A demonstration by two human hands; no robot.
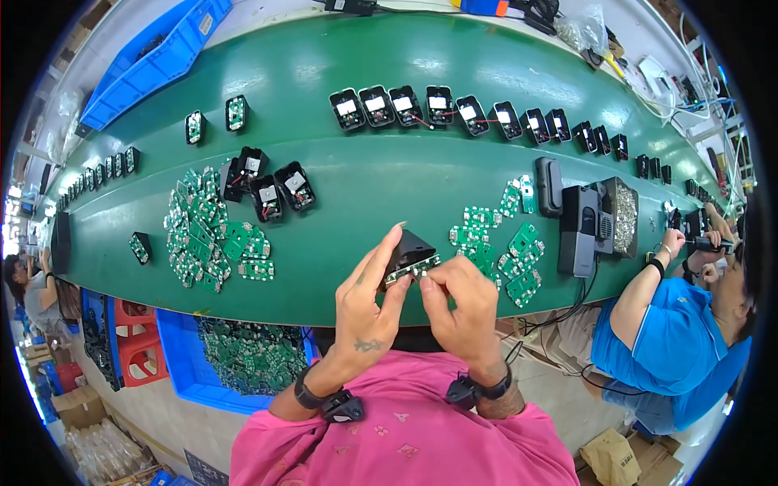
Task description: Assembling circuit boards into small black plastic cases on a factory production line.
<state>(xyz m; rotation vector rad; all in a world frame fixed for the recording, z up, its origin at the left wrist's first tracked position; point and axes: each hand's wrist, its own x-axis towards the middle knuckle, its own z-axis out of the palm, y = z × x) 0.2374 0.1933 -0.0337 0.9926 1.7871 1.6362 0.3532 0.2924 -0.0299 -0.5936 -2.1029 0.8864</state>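
Above the table's near edge, my left hand (366,306) grips a black plastic housing (409,249), tilted, between thumb and fingers. A green circuit board (423,266) shows along the housing's open side. My right hand (466,306) is closed in a pinch at the board's near edge; a small pale spot shows at the fingertips, and what they hold is too small to make out. Loose green circuit boards (519,259) lie just right of my hands. To the left is a bigger heap of boards (196,231), with several open black housings (295,186) beside it.
A row of black housings (439,105) with white labels and red wires runs along the far side of the green table (365,170). A grey-black device (577,231) and a tray of small metal parts (622,219) stand right. A blue bin (190,377) of boards sits left below. A co-worker in blue (668,332) works at right.
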